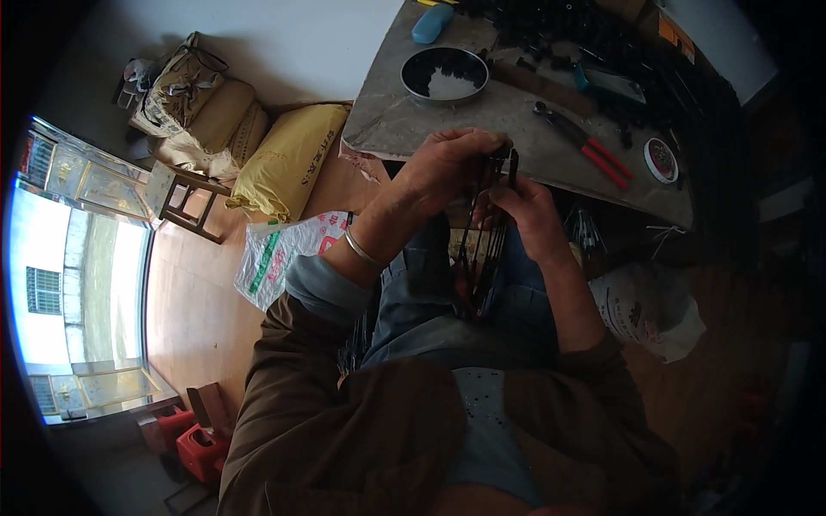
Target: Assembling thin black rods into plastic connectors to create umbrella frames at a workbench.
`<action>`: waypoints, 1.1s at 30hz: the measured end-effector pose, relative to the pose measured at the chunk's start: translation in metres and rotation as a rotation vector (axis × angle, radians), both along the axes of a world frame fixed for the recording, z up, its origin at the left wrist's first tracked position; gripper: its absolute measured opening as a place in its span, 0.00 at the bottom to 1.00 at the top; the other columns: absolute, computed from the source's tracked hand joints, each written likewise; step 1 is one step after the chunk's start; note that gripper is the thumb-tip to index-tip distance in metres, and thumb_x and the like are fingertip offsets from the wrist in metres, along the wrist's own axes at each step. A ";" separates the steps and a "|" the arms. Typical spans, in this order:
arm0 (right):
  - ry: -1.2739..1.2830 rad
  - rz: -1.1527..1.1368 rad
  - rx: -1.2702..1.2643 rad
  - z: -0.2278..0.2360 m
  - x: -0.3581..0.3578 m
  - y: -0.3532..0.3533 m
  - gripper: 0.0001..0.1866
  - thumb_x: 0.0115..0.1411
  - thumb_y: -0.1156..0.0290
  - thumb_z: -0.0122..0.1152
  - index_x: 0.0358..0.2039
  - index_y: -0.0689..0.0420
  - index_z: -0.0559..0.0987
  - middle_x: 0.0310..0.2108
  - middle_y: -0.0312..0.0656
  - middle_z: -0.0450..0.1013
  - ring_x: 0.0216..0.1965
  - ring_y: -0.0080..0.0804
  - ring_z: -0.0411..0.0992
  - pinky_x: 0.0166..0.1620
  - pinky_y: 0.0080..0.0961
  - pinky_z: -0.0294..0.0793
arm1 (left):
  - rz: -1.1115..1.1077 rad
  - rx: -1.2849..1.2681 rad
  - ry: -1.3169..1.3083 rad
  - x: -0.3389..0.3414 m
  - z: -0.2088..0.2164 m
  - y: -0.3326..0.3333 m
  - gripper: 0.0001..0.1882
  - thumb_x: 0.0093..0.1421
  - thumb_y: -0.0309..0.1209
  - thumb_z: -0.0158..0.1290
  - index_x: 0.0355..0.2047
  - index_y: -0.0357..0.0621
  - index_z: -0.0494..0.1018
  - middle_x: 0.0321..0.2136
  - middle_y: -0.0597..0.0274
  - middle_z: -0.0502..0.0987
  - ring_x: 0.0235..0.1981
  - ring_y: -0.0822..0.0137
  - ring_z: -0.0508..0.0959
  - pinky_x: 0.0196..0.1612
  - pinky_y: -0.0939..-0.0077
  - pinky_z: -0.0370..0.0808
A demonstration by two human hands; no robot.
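A bundle of thin black rods, like the ribs of an umbrella frame, stands upright over my lap, just off the table's front edge. My left hand is closed on its top end, fingers pinched around it. Lower and to the right, my right hand pinches the rods near the top, thumb pressed on them. Any small part between the fingertips is too dark to make out. On the table beyond lie pliers with red handles and a dark round dish holding small white pieces.
Black parts pile at the grey table's back, beside a teal tray. A round tin sits near its right edge. Left are a yellow sack, wooden stool and plastic bag; another bag is right.
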State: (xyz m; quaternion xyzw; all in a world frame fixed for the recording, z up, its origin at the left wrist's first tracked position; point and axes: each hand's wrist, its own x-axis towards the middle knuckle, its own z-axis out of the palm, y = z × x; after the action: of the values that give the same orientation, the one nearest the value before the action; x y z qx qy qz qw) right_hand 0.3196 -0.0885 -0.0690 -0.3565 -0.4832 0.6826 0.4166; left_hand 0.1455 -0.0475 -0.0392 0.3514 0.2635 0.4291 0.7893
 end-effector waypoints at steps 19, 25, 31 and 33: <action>0.006 -0.047 -0.014 -0.003 -0.002 0.003 0.11 0.61 0.64 0.54 0.33 0.61 0.75 0.26 0.40 0.74 0.27 0.27 0.74 0.32 0.21 0.73 | 0.133 0.225 0.371 0.002 0.019 -0.009 0.14 0.62 0.35 0.53 0.40 0.36 0.75 0.30 0.63 0.78 0.28 0.74 0.77 0.33 0.80 0.75; 0.090 -0.014 -0.035 -0.006 0.005 0.005 0.10 0.61 0.64 0.57 0.33 0.58 0.75 0.27 0.38 0.75 0.28 0.22 0.74 0.31 0.18 0.71 | 0.163 0.476 0.444 0.007 0.018 -0.017 0.15 0.59 0.30 0.56 0.45 0.38 0.73 0.35 0.63 0.77 0.34 0.75 0.77 0.38 0.80 0.75; 0.083 -0.131 0.015 0.000 0.009 0.000 0.13 0.64 0.62 0.53 0.37 0.60 0.76 0.28 0.37 0.75 0.30 0.23 0.74 0.35 0.19 0.73 | 0.093 0.402 0.327 0.002 0.018 -0.014 0.14 0.57 0.27 0.57 0.44 0.39 0.72 0.35 0.65 0.76 0.37 0.75 0.75 0.41 0.80 0.74; 0.034 -0.130 0.072 0.000 0.013 0.000 0.13 0.63 0.63 0.54 0.38 0.60 0.77 0.28 0.36 0.75 0.31 0.22 0.74 0.36 0.18 0.73 | 0.037 0.375 0.251 0.002 0.019 -0.016 0.13 0.58 0.25 0.56 0.43 0.39 0.71 0.33 0.66 0.76 0.35 0.77 0.75 0.39 0.82 0.73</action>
State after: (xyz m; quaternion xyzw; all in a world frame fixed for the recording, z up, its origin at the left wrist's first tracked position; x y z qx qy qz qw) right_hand 0.3329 -0.0884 -0.0691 -0.3601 -0.4760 0.6423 0.4808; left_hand 0.1472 -0.0634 -0.0203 0.5378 0.2817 0.4379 0.6631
